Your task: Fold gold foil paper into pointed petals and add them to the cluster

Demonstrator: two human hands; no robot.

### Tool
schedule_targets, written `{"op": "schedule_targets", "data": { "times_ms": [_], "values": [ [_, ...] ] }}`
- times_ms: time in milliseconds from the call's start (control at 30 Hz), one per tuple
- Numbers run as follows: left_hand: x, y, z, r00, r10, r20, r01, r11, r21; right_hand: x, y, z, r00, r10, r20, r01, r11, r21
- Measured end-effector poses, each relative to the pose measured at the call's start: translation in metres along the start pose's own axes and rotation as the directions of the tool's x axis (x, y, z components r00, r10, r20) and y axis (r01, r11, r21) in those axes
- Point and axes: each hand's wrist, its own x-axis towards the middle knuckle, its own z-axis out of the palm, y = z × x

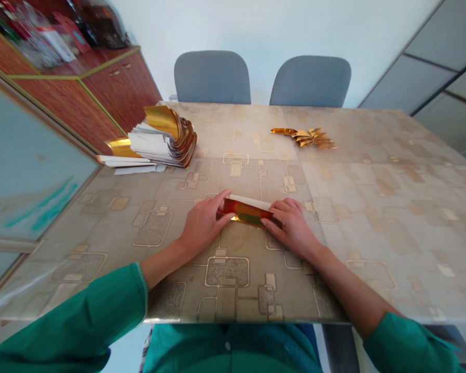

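Observation:
Between my two hands is a sheet of gold foil paper (250, 211), bent lengthwise, with its white inner side showing along the far edge. My left hand (207, 216) pinches its left end, thumb at the near edge. At the other end my right hand (289, 224) grips the paper, thumb in front and fingers behind. Both hands are low over the patterned tablecloth. A thick curled stack of gold and white paper (159, 140) lies at the far left. Folded gold paper pieces (312, 138) lie in a small heap at the far right.
The table (225, 290) has a patterned plastic cover, its near edge just in front of my body. Two grey chairs (213, 77) stand at its far side by the wall. A reddish wooden cabinet (116, 90) with assorted items on top is at the back left.

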Motion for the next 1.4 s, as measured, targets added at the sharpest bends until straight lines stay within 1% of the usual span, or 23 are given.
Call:
{"op": "schedule_targets", "data": {
  "times_ms": [133,300,367,433,500,533,567,633,667,700,733,800,900,967,1000,1033,1067,1100,1133,1167,1233,1333,1400],
  "values": [
    [0.004,0.000,0.001,1.000,-0.011,0.021,0.011,1.000,0.003,0.000,0.001,0.002,0.998,0.067,-0.004,-0.067,0.997,-0.025],
    [0.003,-0.001,0.003,1.000,0.011,0.020,-0.010,0.999,-0.046,0.000,0.003,0.001,0.998,0.065,-0.009,-0.065,0.998,-0.015],
    [0.003,-0.003,0.001,0.999,0.038,0.003,-0.038,0.993,-0.116,-0.001,0.004,-0.001,0.998,0.059,-0.021,-0.058,0.998,0.010],
    [0.003,-0.009,-0.009,0.999,0.032,-0.034,-0.039,0.973,-0.228,-0.001,0.004,-0.003,0.998,0.057,-0.041,-0.055,0.998,0.043],
    [0.005,-0.020,-0.028,0.990,-0.047,-0.135,0.002,0.949,-0.317,-0.002,0.005,-0.005,0.996,0.057,-0.069,-0.053,0.997,0.064],
    [0.007,-0.028,-0.041,0.966,-0.108,-0.237,0.024,0.943,-0.333,-0.002,0.005,-0.005,0.995,0.056,-0.085,-0.050,0.996,0.068],
    [0.010,-0.038,-0.056,0.909,-0.150,-0.388,0.014,0.944,-0.331,-0.001,0.005,-0.005,0.994,0.054,-0.099,-0.047,0.997,0.068],
    [0.017,-0.061,-0.086,0.732,-0.127,-0.670,-0.043,0.972,-0.232,-0.001,0.005,-0.005,0.992,0.046,-0.118,-0.039,0.997,0.064],
    [0.021,-0.073,-0.100,0.612,-0.066,-0.788,-0.076,0.987,-0.142,0.000,0.005,-0.004,0.991,0.041,-0.124,-0.034,0.998,0.061],
    [0.025,-0.085,-0.112,0.539,-0.031,-0.842,-0.075,0.994,-0.085,0.001,0.005,-0.004,0.991,0.037,-0.129,-0.030,0.998,0.060],
    [0.028,-0.096,-0.122,0.505,0.001,-0.863,-0.077,0.996,-0.044,0.001,0.004,-0.003,0.991,0.033,-0.132,-0.026,0.998,0.059],
    [0.033,-0.111,-0.132,0.487,0.033,-0.873,-0.071,0.997,-0.002,0.002,0.004,-0.003,0.990,0.027,-0.137,-0.019,0.998,0.059],
    [0.030,-0.114,-0.125,0.538,0.009,-0.843,-0.048,0.999,-0.019,0.002,0.003,-0.004,0.989,0.020,-0.145,-0.012,0.998,0.057],
    [0.022,-0.103,-0.109,0.636,-0.064,-0.769,-0.033,0.993,-0.110,0.001,0.004,-0.004,0.987,0.020,-0.157,-0.011,0.998,0.054],
    [0.016,-0.095,-0.098,0.726,-0.095,-0.681,-0.029,0.985,-0.168,0.001,0.005,-0.004,0.987,0.022,-0.160,-0.014,0.998,0.054],
    [0.010,-0.086,-0.086,0.779,-0.106,-0.618,-0.050,0.972,-0.231,0.001,0.005,-0.004,0.987,0.024,-0.158,-0.016,0.998,0.056],
    [0.004,-0.076,-0.074,0.808,-0.096,-0.581,-0.099,0.950,-0.295,0.001,0.005,-0.004,0.989,0.024,-0.149,-0.015,0.998,0.061],
    [-0.003,-0.066,-0.061,0.889,-0.079,-0.451,-0.112,0.918,-0.380,0.001,0.005,-0.003,0.991,0.021,-0.133,-0.012,0.998,0.067],
    [-0.009,-0.055,-0.049,0.925,-0.067,-0.373,-0.120,0.881,-0.457,0.001,0.004,-0.003,0.993,0.011,-0.114,-0.003,0.997,0.071],
    [-0.014,-0.045,-0.038,0.937,-0.058,-0.344,-0.135,0.849,-0.512,0.001,0.003,-0.002,0.996,-0.006,-0.093,0.013,0.997,0.075],
    [-0.023,-0.027,-0.021,0.990,-0.020,-0.138,-0.060,0.831,-0.554,0.002,0.000,-0.003,0.997,-0.047,-0.058,0.051,0.996,0.076],
    [-0.029,-0.007,-0.007,0.999,0.042,0.008,-0.029,0.819,-0.573,0.003,-0.005,-0.006,0.993,-0.120,0.004,0.119,0.988,0.095],
    [-0.028,0.000,-0.002,0.998,0.054,0.036,-0.027,0.848,-0.530,0.003,-0.008,-0.008,0.984,-0.166,0.068,0.156,0.978,0.137]
  ]
}}
